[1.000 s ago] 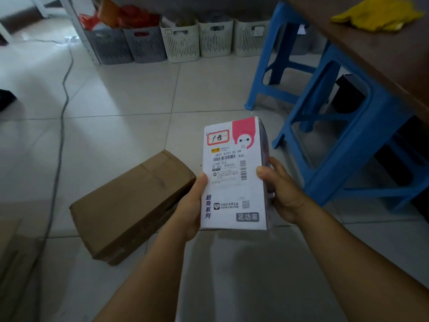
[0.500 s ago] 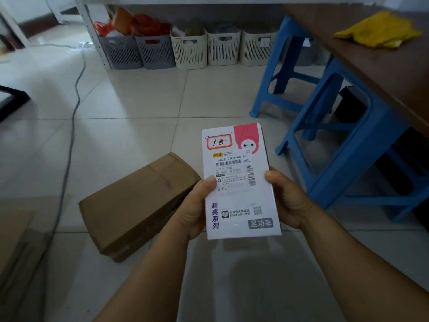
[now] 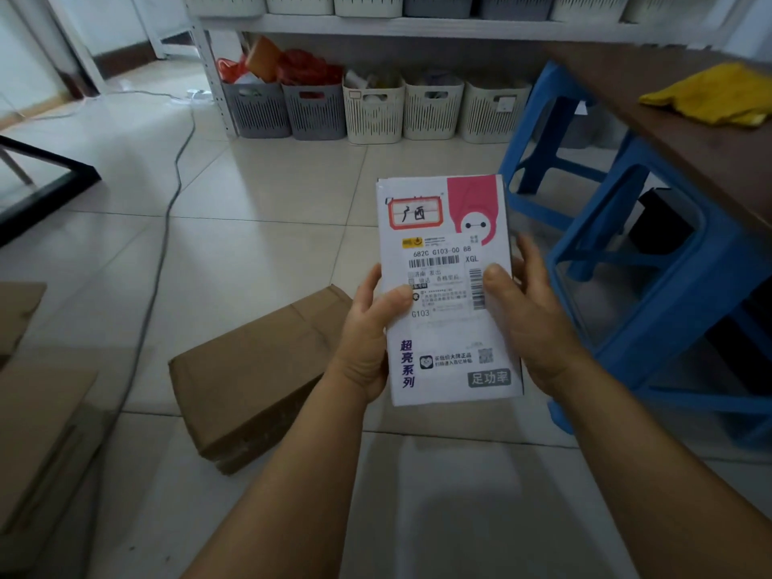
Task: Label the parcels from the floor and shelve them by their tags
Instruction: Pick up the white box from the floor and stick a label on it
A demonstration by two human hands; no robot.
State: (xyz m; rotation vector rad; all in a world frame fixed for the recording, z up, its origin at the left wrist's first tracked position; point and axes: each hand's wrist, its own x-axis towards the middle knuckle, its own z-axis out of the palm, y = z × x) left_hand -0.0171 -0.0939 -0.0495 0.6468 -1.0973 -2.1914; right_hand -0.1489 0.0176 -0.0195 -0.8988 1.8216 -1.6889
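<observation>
I hold a white and pink parcel (image 3: 447, 328) upright in front of me, above the floor. My left hand (image 3: 367, 332) grips its left edge and my right hand (image 3: 526, 323) its right edge, thumbs on the front. A red-framed handwritten tag (image 3: 415, 213) sits at the parcel's top left, with a printed shipping label below it. A brown cardboard parcel (image 3: 255, 378) lies on the tiled floor just left of my left hand. The white shelf (image 3: 417, 25) stands ahead, with a row of slotted baskets (image 3: 373, 114) on the floor beneath it and more baskets on its board.
Two blue plastic stools (image 3: 651, 286) stand to the right beside a brown table (image 3: 685, 131) with a yellow cloth (image 3: 714, 94). A grey cable (image 3: 171, 202) runs across the floor on the left. Flattened cardboard (image 3: 37, 432) lies at the lower left. A black frame (image 3: 50, 190) is at the far left.
The view has tilted up, bringing the shelf board into sight. The parcel has risen slightly, and my right thumb has slid further onto its front.
</observation>
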